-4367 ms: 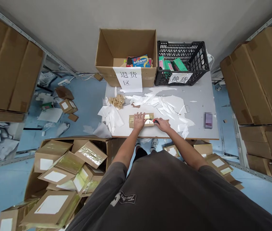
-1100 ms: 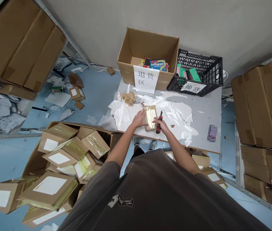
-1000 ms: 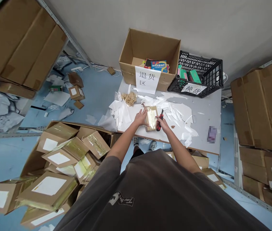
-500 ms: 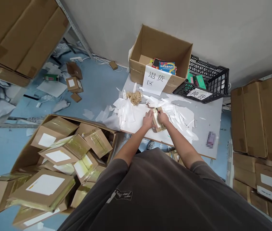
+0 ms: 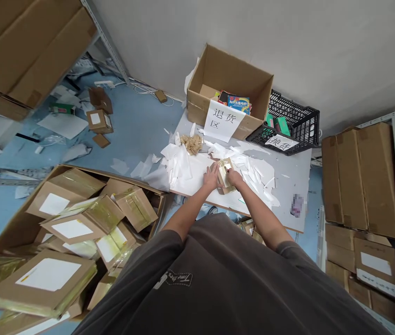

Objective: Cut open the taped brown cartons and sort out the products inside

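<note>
A small taped cardboard box with a white label lies on the white table in front of me. My left hand grips it along its left edge, fingers reaching over the top. My right hand is closed over the box's right side. A small dark thing pokes from its fingers against the tape, too small to make out. Torn white paper scraps and a crumpled brown paper bundle lie around the box.
Behind stand a large carton with books inside and a black plastic crate with green boxes. A big carton full of taped parcels stands at left. Stacked cartons rise at right. A blurred purple item lies on the table.
The view has shifted slightly right. My right hand has moved a little along the box's taped top, while my left hand keeps its hold on the box.
</note>
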A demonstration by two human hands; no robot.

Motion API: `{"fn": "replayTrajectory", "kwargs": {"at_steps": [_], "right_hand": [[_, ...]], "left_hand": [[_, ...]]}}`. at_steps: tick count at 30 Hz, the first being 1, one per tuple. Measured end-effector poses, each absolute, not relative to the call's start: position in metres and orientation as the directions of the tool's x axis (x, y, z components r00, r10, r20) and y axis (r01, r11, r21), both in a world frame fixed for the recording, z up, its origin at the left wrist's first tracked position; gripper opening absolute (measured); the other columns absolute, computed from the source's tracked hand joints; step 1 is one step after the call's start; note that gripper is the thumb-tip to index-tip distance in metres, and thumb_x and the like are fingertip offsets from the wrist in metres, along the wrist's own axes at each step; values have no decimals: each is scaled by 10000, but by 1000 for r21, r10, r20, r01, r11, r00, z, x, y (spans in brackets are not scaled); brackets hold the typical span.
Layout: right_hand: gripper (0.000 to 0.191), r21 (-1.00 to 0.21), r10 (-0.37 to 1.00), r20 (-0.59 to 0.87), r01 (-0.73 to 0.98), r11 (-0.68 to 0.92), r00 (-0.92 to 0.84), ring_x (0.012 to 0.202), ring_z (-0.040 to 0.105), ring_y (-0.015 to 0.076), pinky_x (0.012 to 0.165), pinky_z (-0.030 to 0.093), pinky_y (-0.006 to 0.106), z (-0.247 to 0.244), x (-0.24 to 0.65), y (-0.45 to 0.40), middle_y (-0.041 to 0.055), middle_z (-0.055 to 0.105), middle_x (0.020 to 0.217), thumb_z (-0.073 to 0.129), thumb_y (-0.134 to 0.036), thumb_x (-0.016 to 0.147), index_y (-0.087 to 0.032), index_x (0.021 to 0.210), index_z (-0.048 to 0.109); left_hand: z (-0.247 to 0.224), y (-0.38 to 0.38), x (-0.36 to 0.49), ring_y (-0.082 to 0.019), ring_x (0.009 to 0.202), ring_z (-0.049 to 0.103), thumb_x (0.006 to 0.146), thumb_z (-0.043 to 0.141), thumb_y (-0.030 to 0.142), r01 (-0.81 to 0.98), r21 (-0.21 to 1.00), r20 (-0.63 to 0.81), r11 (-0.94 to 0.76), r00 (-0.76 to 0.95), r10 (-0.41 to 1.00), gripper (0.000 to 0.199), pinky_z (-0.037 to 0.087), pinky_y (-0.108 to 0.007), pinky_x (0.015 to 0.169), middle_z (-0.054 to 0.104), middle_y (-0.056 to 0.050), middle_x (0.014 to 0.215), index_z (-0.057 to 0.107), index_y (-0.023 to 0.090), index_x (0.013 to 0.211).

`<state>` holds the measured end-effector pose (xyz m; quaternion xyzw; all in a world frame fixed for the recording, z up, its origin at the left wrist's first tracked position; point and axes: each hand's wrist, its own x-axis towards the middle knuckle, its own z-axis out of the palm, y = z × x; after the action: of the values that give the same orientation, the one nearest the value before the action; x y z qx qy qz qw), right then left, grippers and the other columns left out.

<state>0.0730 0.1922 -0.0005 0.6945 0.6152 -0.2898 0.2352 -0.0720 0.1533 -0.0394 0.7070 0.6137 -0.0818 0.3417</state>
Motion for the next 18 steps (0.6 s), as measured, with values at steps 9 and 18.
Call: {"fn": "replayTrajectory", "kwargs": {"at_steps": [9,18], "right_hand": [[370,0,532,-841,985,-175,95,821,809,279,753,637,388,11,103,148,228,751,1269,624,-242,1051,-144,1407,646],[253,-11,533,-838,972,-235,119,708,807,289,842,647,507,27,139,96,175,794,1048,627,-283,1049,-175,1264,705]], "left_hand": [[-36,157,-68,-516,1692,83,675,907,770,949,316,-550,-9,191,813,1480,362,-608,1298,-56,-7,1891,47,355,1806],[-28,157,-67,-526,1678,130,679,890,780,953,303,-548,15,161,821,1434,327,-614,1317,0,-35,1894,110,352,1804]]}}
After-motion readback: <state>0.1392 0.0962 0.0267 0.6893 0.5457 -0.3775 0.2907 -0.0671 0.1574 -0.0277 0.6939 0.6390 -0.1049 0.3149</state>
